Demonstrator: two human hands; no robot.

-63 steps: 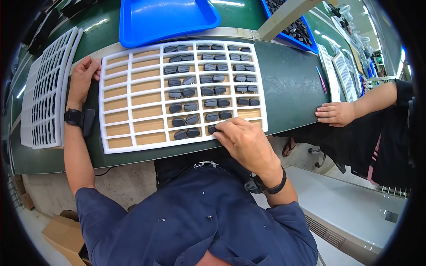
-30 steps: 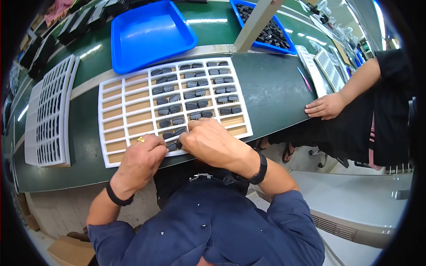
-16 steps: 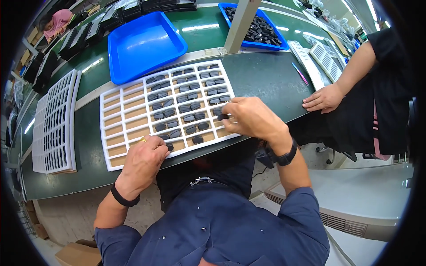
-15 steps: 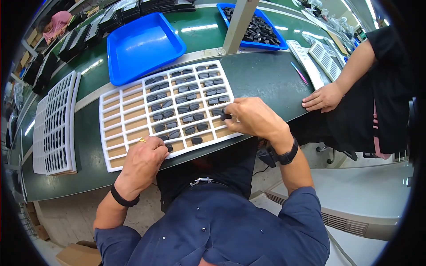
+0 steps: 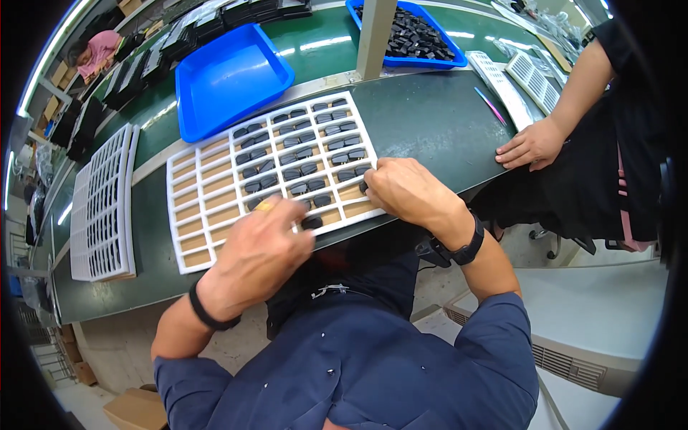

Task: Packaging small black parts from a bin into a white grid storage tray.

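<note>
A white gridded tray (image 5: 208,239) with a tan base lies in front of me. Small black plastic parts (image 5: 297,155) sit, mostly in pairs, in its middle and right columns; the visible left columns hold none. My right hand (image 5: 412,192) is closed at the tray's right edge, pinching a black part (image 5: 363,187) mostly hidden by the fingers. Over the near edge is my left hand (image 5: 261,247), its curled fingers smeared by motion. A single black part (image 5: 312,223) lies just beyond its fingertips; whether they hold anything is hidden.
A shallow blue tray (image 5: 233,79) touches the gridded tray's far side. Behind a metal post (image 5: 375,39), another blue bin (image 5: 459,60) holds many black parts. Stacked white grids (image 5: 104,208) stand left. At right, a co-worker's hand (image 5: 534,145) rests near pink-and-blue tweezers (image 5: 490,105).
My left hand has moved right along the tray's near edge, from one near cell toward the single black part. My right hand stays at the right edge, still pinching its part.
</note>
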